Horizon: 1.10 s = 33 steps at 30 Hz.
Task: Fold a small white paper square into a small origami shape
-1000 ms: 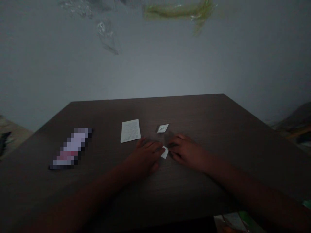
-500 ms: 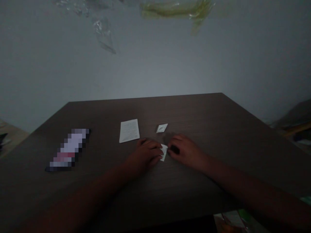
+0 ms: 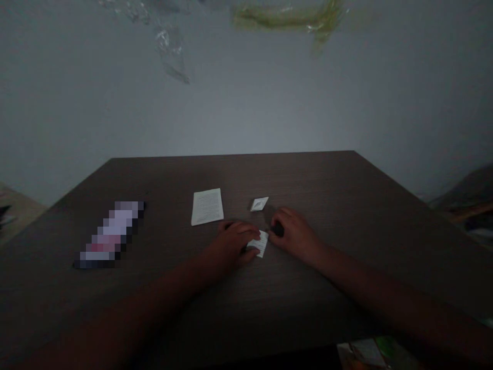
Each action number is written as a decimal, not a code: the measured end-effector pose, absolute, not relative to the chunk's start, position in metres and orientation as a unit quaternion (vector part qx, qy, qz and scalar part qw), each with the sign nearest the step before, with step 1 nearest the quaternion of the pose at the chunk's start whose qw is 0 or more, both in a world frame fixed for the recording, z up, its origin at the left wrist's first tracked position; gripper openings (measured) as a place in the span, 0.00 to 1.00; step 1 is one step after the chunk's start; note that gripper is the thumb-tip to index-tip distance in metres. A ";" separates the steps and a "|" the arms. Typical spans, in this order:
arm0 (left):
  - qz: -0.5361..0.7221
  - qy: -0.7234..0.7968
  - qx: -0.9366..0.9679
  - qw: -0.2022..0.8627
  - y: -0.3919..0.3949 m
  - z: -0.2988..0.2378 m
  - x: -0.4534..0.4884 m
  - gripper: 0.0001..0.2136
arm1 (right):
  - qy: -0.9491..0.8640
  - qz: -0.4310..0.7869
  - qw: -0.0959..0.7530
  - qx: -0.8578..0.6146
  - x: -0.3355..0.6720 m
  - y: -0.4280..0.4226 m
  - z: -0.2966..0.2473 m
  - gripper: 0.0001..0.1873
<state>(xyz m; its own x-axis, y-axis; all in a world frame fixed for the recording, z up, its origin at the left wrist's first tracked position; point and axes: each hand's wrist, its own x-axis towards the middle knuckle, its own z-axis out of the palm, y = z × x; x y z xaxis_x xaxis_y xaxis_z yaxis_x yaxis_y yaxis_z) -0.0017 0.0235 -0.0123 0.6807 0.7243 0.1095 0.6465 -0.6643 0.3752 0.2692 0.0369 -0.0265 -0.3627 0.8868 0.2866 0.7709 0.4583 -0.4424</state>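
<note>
Both my hands rest on a dark wooden table [image 3: 346, 205] in dim light. Between them lies a small folded white paper [image 3: 261, 242]. My left hand [image 3: 231, 244] has its fingers curled and pressed on the paper's left edge. My right hand [image 3: 295, 234] is curled too, its fingertips touching the paper's upper right edge. Just behind the hands lies a second small folded white piece [image 3: 259, 204]. A larger printed white sheet [image 3: 207, 206] lies flat to the left of it.
A long flat object, blurred out [image 3: 110, 235], lies at the table's left. A pale wall [image 3: 246, 113] stands right behind the table, with clear and greenish plastic [image 3: 285, 15] hanging at its top. Clutter shows past the table's right and front edges.
The small paper between my hands has turned a little and shows more of its face. My right hand has drawn slightly back and curled tighter. The other papers stay put.
</note>
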 end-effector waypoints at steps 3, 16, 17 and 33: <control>0.123 0.385 0.899 0.170 0.022 -0.011 -0.002 0.14 | -0.814 0.117 0.245 -0.514 0.269 0.039 -0.027 0.09; 0.114 0.393 0.897 0.168 0.020 -0.005 0.003 0.14 | -0.847 0.131 0.243 -0.455 0.263 0.021 -0.025 0.12; 0.112 0.394 0.897 0.169 0.020 -0.004 0.003 0.14 | -0.840 0.126 0.247 -0.466 0.265 0.026 -0.026 0.13; 0.116 0.393 0.901 0.143 0.019 -0.006 0.004 0.15 | -0.847 0.120 0.266 -0.445 0.274 0.034 -0.023 0.15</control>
